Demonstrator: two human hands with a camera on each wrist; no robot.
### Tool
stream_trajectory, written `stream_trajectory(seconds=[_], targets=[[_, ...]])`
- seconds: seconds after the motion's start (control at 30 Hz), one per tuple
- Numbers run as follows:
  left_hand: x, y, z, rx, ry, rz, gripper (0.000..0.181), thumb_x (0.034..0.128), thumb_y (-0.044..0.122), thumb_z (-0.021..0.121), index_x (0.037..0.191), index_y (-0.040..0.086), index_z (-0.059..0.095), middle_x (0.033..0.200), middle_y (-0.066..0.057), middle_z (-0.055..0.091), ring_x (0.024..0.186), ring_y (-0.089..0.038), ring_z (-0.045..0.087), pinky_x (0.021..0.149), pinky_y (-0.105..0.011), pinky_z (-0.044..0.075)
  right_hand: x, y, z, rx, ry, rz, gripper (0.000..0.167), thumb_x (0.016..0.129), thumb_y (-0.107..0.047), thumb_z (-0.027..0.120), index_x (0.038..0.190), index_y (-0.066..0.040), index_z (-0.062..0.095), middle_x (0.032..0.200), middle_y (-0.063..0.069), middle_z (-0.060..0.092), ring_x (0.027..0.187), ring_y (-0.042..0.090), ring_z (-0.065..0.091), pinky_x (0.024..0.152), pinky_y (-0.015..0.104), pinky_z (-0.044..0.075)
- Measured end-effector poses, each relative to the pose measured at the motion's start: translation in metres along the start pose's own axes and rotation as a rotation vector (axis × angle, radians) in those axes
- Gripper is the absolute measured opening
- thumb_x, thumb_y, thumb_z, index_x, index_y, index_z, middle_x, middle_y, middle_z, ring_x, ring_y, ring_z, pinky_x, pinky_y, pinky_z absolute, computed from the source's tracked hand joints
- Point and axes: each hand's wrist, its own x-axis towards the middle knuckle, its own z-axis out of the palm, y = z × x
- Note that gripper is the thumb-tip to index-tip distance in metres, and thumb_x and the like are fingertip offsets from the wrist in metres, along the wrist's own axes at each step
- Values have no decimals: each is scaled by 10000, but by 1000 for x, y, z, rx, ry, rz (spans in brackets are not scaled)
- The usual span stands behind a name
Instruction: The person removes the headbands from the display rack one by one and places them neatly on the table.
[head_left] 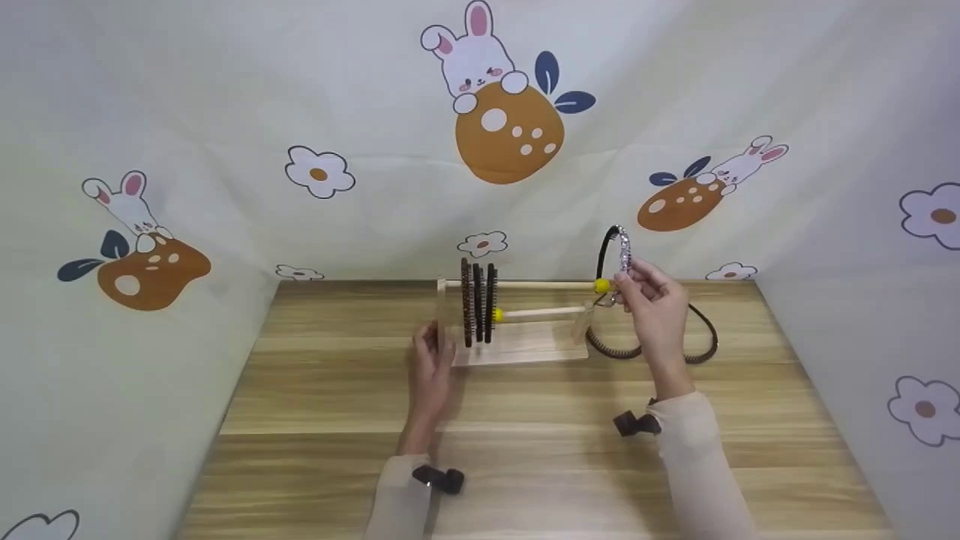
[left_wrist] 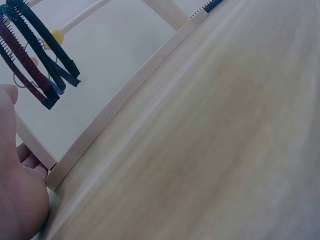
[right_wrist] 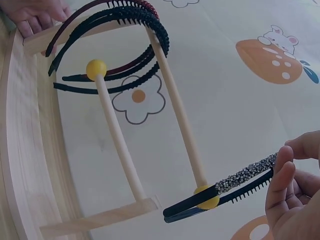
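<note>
My left hand (head_left: 431, 367) grips the left upright of a wooden rack (head_left: 517, 349) at its lower end. Several dark toothed headbands (head_left: 480, 304) hang at the left of the rack's upper rod (right_wrist: 175, 107); one looks reddish brown. Between thumb and fingers, my right hand (head_left: 661, 307) pinches a black headband with silver rhinestones (right_wrist: 245, 175). This headband is at the rod's right end, its black tips overlapping the yellow ball (right_wrist: 206, 197) in the right wrist view. Whether the rod passes inside it, I cannot tell.
More dark headbands (head_left: 705, 352) lie on the wood-grain table (head_left: 525, 435) right of the rack, partly hidden by my right hand. A lower rod (head_left: 544, 312) ends in another yellow ball (right_wrist: 96, 69). Behind hangs a printed cloth (head_left: 375, 225).
</note>
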Motion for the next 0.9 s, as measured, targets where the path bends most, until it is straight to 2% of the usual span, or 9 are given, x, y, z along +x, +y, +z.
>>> stream_trajectory(seconds=[0.3,0.6,0.73,0.9], targets=[[0,-2,1,-8,-6,-1,480,1154,138,584,1564,-19,388,1589,-302,511,1511,-461,502,1322,-554,381,0,6,-4,-12,1,-13,336,988,111,729,1321,153,707,899,4,727,653,69,663,561,156,564],[-1,0,0,12,-10,-18,498,1154,176,593,1572,-2,390,1621,-293,487,1542,-466,466,1332,-567,353,-1,9,-10,-40,-10,-7,293,972,101,749,1263,127,734,911,27,720,659,108,686,561,168,563],[-1,0,0,26,-3,-13,503,1147,185,609,1573,14,404,1607,-281,505,1523,-454,494,1318,-567,381,-3,12,-15,-44,-32,-13,270,969,124,736,1236,159,722,907,28,725,671,94,689,584,170,586],[0,0,-1,33,5,2,500,1142,182,619,1561,-5,420,1578,-281,535,1488,-449,531,1299,-566,416,-5,21,-23,-107,-51,-30,282,957,131,749,1230,190,713,897,-13,736,672,49,642,607,157,582]])
